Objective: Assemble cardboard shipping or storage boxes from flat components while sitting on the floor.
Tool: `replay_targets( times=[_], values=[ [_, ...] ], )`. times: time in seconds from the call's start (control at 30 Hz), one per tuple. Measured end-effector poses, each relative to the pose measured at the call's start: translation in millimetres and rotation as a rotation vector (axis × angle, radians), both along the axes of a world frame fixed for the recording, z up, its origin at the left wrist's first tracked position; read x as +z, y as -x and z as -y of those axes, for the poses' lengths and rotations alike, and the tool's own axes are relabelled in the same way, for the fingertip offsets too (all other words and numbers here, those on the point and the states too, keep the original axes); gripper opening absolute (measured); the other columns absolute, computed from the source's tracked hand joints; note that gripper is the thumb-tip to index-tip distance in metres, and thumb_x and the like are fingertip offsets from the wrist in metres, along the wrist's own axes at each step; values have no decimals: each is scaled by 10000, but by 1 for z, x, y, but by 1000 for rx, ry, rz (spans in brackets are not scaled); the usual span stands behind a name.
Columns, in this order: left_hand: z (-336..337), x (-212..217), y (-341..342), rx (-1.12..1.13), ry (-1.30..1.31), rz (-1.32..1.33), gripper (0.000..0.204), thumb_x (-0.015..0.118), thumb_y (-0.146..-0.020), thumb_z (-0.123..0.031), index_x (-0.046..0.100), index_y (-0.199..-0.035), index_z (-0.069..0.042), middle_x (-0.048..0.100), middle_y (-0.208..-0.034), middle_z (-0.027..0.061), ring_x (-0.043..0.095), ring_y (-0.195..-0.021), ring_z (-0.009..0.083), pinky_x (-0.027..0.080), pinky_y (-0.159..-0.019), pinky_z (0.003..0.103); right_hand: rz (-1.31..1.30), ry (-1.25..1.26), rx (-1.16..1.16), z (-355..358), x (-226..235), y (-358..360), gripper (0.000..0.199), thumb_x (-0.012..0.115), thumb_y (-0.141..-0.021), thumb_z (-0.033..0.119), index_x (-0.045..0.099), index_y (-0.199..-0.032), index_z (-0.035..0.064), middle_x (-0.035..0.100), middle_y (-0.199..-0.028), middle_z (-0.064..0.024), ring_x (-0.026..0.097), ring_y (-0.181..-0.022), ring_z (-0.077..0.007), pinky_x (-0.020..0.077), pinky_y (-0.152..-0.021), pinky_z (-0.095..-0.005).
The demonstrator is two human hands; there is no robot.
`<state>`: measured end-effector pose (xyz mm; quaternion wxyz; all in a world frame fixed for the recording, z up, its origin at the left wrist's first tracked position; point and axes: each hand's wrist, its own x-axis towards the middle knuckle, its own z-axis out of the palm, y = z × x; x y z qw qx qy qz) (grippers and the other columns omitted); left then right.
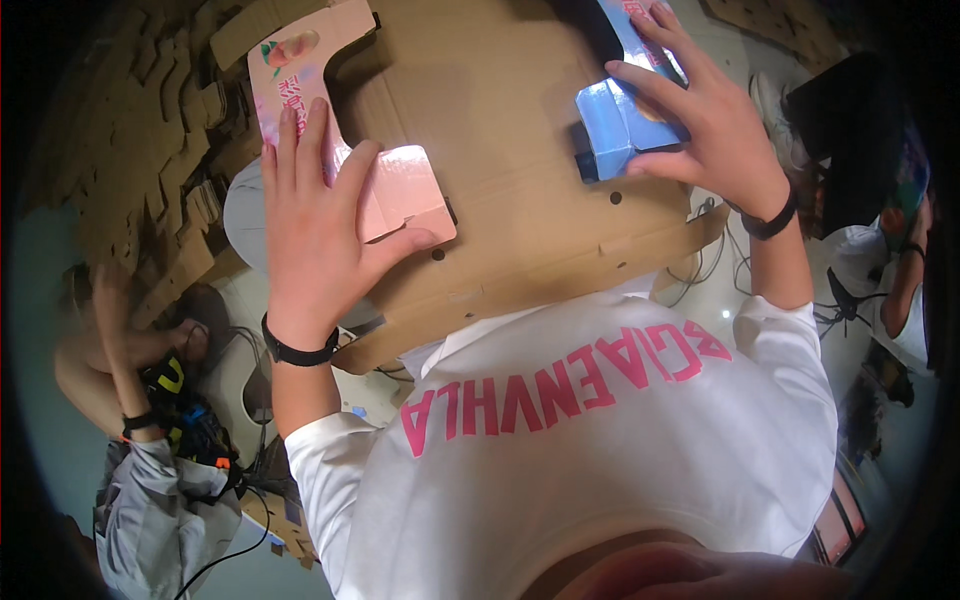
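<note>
A large flat brown cardboard sheet (510, 150) lies in front of me like a worktop. My left hand (315, 220) presses down on a pink printed carton (400, 185) that lies flat on the sheet's left side, thumb across its glossy flap. My right hand (705, 115) holds a blue printed carton (612, 125) against the sheet's right side, fingers spread over its top. Each wrist wears a black band. My white shirt with pink lettering (580, 420) fills the lower middle.
Stacks of folded brown cardboard (150, 140) rise at the left. Another person (130, 370) crouches at the lower left beside cables. A second person (900, 270) is at the right edge near black objects. Wires trail over the pale floor (720, 290).
</note>
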<state>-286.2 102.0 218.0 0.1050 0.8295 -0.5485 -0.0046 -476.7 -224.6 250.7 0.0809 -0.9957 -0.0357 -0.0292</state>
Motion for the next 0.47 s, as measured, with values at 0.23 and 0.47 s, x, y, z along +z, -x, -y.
replay_targets(
  times=[0.23, 0.47],
  values=[
    [5, -7, 3, 48, -54, 60, 712, 807, -711, -497, 591, -1249, -84, 345, -1574, 245, 266, -1470, 487, 235, -1173, 620, 8, -12, -35, -3, -3, -2, 685, 832, -730, 515, 669, -1237, 85, 458, -1429, -330, 410, -1378, -532, 420, -1091, -526],
    [6, 15, -7, -22, -151, 30, 828, 763, -720, -614, 562, -1342, -105, 306, -1598, 253, 245, -1476, 502, 236, -1176, 616, -103, 4, 15, 19, 0, 2, 758, 637, -832, 705, 626, -1389, 191, 428, -1549, -197, 316, -1482, -424, 295, -1189, -517]
  ],
)
